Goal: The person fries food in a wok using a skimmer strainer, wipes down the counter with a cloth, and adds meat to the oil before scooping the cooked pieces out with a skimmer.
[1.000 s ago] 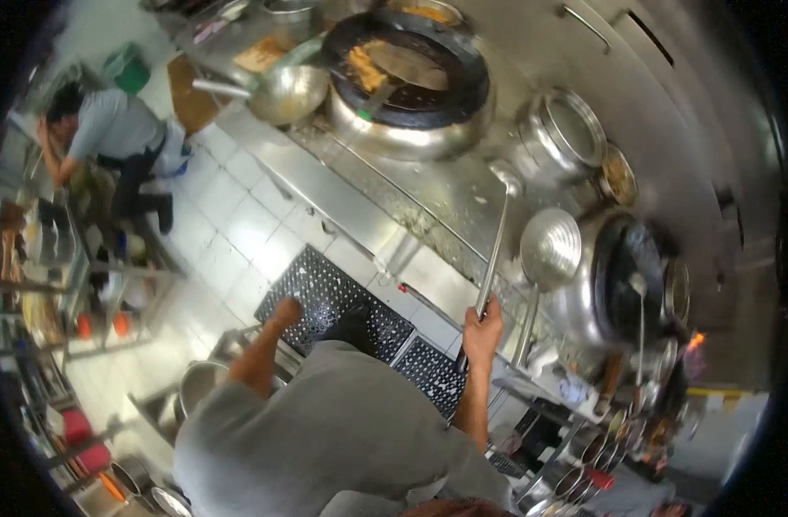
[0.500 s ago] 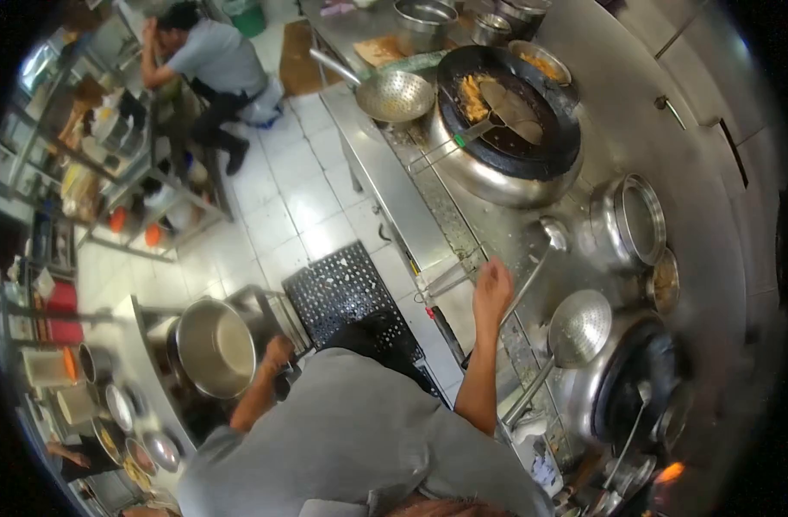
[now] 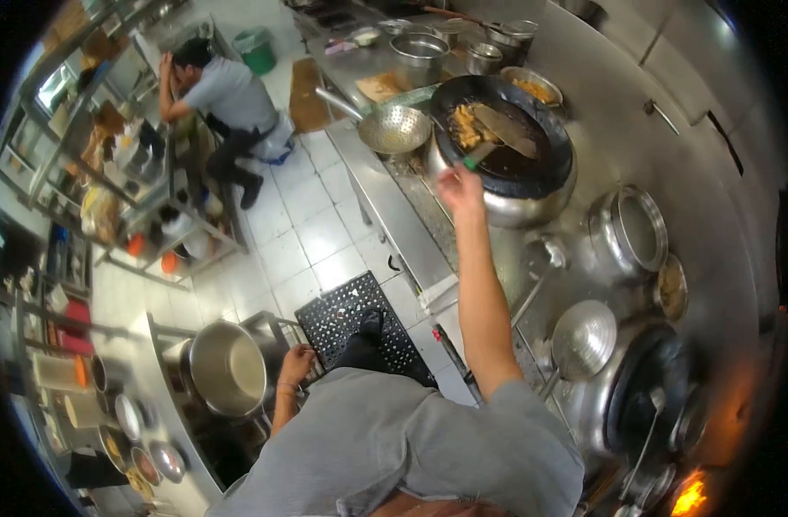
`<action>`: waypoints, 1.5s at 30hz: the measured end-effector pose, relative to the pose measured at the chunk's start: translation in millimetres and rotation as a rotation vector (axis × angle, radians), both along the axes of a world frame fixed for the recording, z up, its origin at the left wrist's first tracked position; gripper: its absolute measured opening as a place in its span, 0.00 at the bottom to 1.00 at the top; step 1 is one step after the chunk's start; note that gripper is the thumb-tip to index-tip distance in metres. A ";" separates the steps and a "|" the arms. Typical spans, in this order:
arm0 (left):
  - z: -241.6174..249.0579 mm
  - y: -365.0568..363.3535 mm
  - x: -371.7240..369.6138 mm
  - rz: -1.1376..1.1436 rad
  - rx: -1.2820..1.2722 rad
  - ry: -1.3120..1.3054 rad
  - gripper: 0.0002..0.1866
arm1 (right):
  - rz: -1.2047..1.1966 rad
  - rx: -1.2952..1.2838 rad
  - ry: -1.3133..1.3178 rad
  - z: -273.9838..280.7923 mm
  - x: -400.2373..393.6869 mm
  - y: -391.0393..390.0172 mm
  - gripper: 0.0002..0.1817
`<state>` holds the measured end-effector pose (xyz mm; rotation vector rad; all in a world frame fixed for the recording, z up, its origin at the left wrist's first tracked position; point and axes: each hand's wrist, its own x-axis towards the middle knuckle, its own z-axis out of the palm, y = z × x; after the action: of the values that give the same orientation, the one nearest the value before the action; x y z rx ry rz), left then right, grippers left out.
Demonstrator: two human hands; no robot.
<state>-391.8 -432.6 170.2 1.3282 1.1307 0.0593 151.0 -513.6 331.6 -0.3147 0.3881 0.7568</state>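
My right hand [image 3: 459,187] is closed on the handle of a flat metal skimmer [image 3: 506,131], beside the green part of that handle. The skimmer's blade lies over the dark wok [image 3: 556,164] at the upper right, next to fried food [image 3: 467,127] in it. A perforated ladle [image 3: 394,129] rests just left of the wok. Down at my left side, my left hand [image 3: 297,362] hangs with its fingers loosely curled and nothing visible in them, near a large steel pot [image 3: 228,369].
Another person [image 3: 230,99] sits bent over at the upper left by a metal shelf. Steel bowls [image 3: 640,226], a second perforated ladle [image 3: 584,339] and a second wok [image 3: 648,388] are on the right. Flames [image 3: 690,495] show lower right. A black mat [image 3: 342,314] covers floor tiles.
My right hand has moved forward from above the counter edge to the skimmer's handle and taken hold of it. My left hand has lowered, its fingers now looser. The flames at the lower right look larger.
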 end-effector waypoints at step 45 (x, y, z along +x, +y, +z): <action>58.5 305.9 410.9 -0.682 -0.408 -0.132 0.10 | 0.021 -0.714 -0.453 51.5 -43.1 -84.4 0.18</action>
<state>19.2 -126.7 228.7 1.2506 0.4966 -0.5484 107.9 -598.0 383.1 -1.1399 0.2108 0.5223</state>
